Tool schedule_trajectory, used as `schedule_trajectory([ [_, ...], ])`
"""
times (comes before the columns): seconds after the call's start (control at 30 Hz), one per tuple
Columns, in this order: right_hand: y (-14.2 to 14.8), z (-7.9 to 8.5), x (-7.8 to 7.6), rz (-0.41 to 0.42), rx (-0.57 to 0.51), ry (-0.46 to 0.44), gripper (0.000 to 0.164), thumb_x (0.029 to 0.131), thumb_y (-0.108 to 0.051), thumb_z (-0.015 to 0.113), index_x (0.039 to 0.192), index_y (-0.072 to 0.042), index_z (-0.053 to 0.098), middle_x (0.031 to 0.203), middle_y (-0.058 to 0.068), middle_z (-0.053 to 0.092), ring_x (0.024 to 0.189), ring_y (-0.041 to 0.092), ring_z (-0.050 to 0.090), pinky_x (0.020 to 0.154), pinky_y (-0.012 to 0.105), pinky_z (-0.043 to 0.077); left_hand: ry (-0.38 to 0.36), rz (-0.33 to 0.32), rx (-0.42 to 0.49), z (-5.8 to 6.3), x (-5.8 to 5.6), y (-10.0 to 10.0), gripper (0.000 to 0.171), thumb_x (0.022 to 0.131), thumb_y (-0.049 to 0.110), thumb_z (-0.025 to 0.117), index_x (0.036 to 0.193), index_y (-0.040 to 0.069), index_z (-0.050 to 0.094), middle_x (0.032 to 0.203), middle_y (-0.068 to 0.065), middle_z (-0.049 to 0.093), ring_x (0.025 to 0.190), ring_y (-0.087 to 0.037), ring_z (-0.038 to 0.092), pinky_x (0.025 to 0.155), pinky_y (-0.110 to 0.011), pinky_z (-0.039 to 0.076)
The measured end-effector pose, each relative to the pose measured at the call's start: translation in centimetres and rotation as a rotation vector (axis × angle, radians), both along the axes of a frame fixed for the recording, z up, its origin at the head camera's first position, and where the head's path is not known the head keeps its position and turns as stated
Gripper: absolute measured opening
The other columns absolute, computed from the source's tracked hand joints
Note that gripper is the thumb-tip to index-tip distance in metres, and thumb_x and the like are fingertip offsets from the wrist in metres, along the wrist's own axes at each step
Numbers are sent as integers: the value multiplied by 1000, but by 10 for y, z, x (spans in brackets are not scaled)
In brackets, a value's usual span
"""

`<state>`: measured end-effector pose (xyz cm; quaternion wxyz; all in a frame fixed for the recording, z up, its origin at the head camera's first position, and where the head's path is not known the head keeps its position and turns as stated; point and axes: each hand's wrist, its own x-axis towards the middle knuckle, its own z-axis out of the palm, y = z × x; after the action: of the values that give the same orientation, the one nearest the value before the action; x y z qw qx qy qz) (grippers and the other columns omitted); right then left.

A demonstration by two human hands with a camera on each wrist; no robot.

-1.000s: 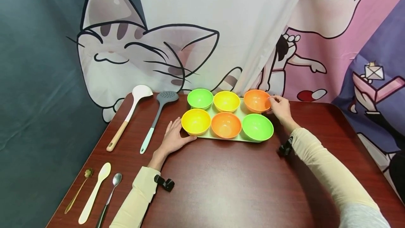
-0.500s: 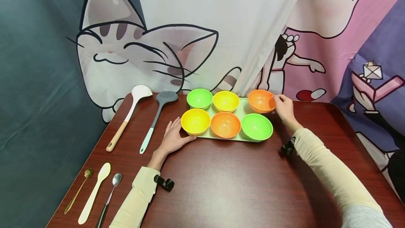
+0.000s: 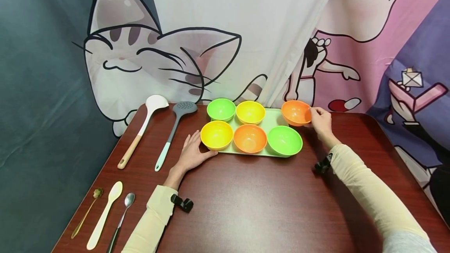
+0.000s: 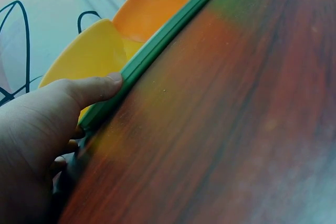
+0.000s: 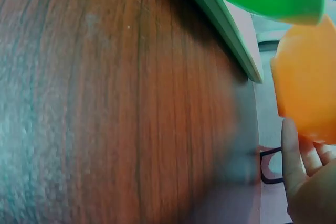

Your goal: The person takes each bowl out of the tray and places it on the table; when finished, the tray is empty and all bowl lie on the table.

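A pale green tray [image 3: 272, 117] bears two rows of plastic bowls. My right hand [image 3: 321, 122] pinches the rim of the back-row orange bowl [image 3: 294, 113], which overhangs the tray's right end. In the right wrist view, the thumb and fingers [image 5: 310, 174] meet that orange bowl [image 5: 310, 80] at its side. At the tray's front left corner, my left hand [image 3: 191, 154] grips the edge beside a yellow bowl [image 3: 216, 135]. Its thumb lies on the green tray rim [image 4: 152, 48] in the left wrist view, with the other fingers partly hidden behind the corner.
Left of the tray lie a white ladle [image 3: 140, 128] and a grey slotted turner [image 3: 175, 128]. Several small spoons, among them a cream spoon [image 3: 105, 214], lie at the front left. A printed curtain [image 3: 197, 61] hangs behind the brown table [image 3: 253, 198].
My right hand has drawn the back-row orange bowl to the right, widening the gap to the yellow bowl beside it. The left hand and tray have stayed in place.
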<state>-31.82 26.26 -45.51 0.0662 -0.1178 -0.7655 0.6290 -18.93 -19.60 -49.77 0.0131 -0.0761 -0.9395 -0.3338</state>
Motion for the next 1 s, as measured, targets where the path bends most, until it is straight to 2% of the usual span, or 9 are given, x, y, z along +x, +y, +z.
schedule_trajectory([
  [0.23, 13, 1, 3, -33, -75, -40, 14, 99, -26, 53, 98, -17, 63, 86, -5, 57, 60, 1, 62, 57, 27, 61, 9, -4, -3, -1, -1, 0, 96, 81, 58, 75, 157, 17, 33, 159, -8, 37, 154, -27, 21, 126, -52, 3],
  [0.43, 25, 4, 7, -78, -269, -62, 9, 98, -21, 55, 96, -15, 62, 85, -4, 58, 58, 5, 65, 51, 27, 59, 7, -2, -10, 0, 0, 1, 96, 81, 58, 74, 157, 17, 33, 159, -9, 38, 154, -27, 21, 126, -52, 4],
  [0.53, 33, 5, 9, -93, -332, -66, 9, 97, -20, 56, 95, -14, 63, 84, -4, 59, 60, 6, 65, 52, 28, 59, 3, -1, -8, 1, 0, 1, 96, 81, 58, 75, 156, 16, 33, 159, -9, 38, 154, -27, 21, 126, -52, 3],
  [0.77, 51, 3, 15, -163, -366, -56, 14, 96, -18, 56, 87, -16, 66, 84, -4, 59, 58, 6, 65, 50, 28, 59, 9, -1, -2, 1, 0, 1, 95, 81, 58, 75, 156, 16, 34, 159, -9, 38, 154, -27, 21, 126, -52, 3],
  [1.0, 75, 0, 21, -235, -443, -64, 17, 96, -16, 56, 82, -12, 65, 81, -3, 59, 55, 8, 65, 48, 28, 58, 9, -2, -4, -1, 1, 1, 95, 81, 58, 75, 156, 17, 33, 159, -9, 38, 154, -27, 21, 126, -52, 3],
])
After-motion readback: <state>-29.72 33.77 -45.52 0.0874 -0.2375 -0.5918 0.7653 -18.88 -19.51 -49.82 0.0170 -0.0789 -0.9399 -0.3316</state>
